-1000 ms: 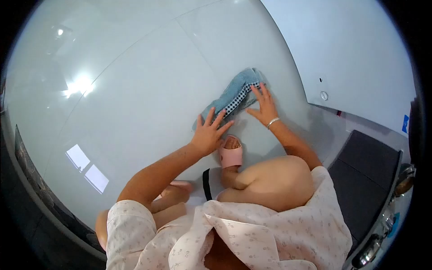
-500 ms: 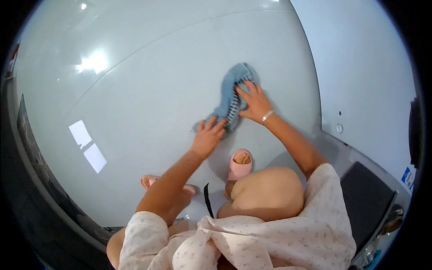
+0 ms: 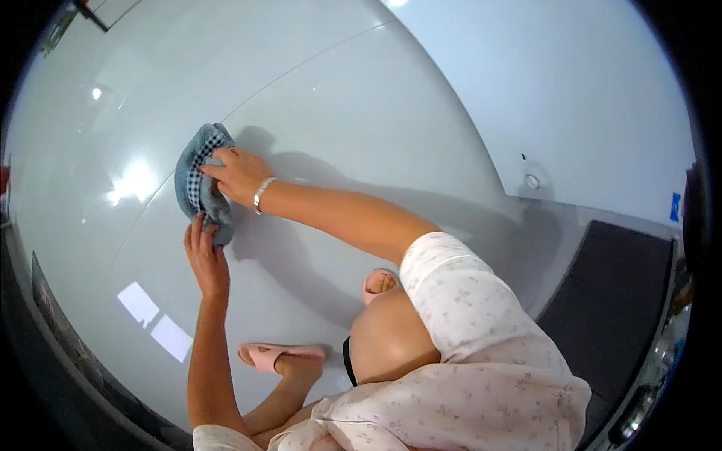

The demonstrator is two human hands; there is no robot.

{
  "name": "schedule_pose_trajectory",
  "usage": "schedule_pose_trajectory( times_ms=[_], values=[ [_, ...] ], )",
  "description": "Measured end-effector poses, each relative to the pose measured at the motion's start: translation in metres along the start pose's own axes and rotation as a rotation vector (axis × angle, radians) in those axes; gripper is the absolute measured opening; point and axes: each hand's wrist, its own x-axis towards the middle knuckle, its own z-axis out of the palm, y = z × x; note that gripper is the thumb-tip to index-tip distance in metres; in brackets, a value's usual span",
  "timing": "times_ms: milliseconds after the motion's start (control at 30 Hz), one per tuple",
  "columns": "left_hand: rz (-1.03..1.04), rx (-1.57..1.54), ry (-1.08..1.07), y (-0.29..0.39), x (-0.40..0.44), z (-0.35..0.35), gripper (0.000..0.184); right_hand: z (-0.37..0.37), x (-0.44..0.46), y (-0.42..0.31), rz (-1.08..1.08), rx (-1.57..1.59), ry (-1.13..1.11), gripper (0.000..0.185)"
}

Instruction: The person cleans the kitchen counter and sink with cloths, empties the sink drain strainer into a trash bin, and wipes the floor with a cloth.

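Observation:
A blue-grey cleaning cloth (image 3: 186, 174) with a black-and-white checked strip lies bunched on the glossy pale floor (image 3: 316, 113), left of centre. My right hand (image 3: 241, 176), with a bracelet at its wrist, presses on the cloth's right side, its fingers bent over the checked strip. At the lower end of the cloth, the fingers of my left hand (image 3: 205, 255) grip its edge. Part of the fabric is hidden under both hands.
On the right stands a large white panel (image 3: 556, 98) with a round lock. A dark mat (image 3: 609, 301) lies below it. My feet, in pink slippers (image 3: 263, 358), rest on the floor. Along the left runs a dark edge (image 3: 90, 376).
Both hands have slid the cloth across the floor to the left. My body and view have turned, and the cloth looks more bunched than before.

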Motion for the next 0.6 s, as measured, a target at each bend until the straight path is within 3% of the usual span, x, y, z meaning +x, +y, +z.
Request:
schedule_pose_trajectory(
  times_ms=[167, 267, 333, 367, 433, 500, 567, 600],
  values=[
    [0.368, -0.154, -0.081, 0.087, -0.005, 0.059, 0.041, -0.075, -0.111, 0.062, 0.108, 0.029, 0.274, 0.045],
    [0.558, -0.259, -0.226, 0.163, -0.015, 0.102, 0.038, -0.113, -0.217, 0.104, 0.399, -0.008, 0.463, 0.056],
    [0.685, -0.324, -0.393, 0.214, -0.028, 0.124, 0.035, -0.131, -0.289, 0.113, 0.679, 0.208, 0.625, 0.055],
    [0.768, -0.304, -0.404, 0.231, -0.045, 0.148, 0.038, -0.129, -0.329, 0.125, 0.733, 0.173, 0.703, 0.053],
    [0.902, -0.130, -0.671, 0.265, -0.064, 0.162, 0.045, -0.129, -0.406, 0.142, 0.908, 0.136, 0.729, 0.051],
    [0.897, -0.067, -0.765, 0.276, -0.095, 0.190, 0.041, -0.099, -0.442, 0.162, 1.013, 0.202, 0.756, 0.055],
    [0.997, 0.031, -0.718, 0.274, -0.116, 0.202, 0.033, -0.082, -0.448, 0.169, 1.293, 0.179, 0.738, 0.076],
    [0.986, 0.043, -0.717, 0.272, -0.112, 0.203, 0.033, -0.075, -0.439, 0.181, 1.283, 0.166, 0.679, 0.093]
  ],
)
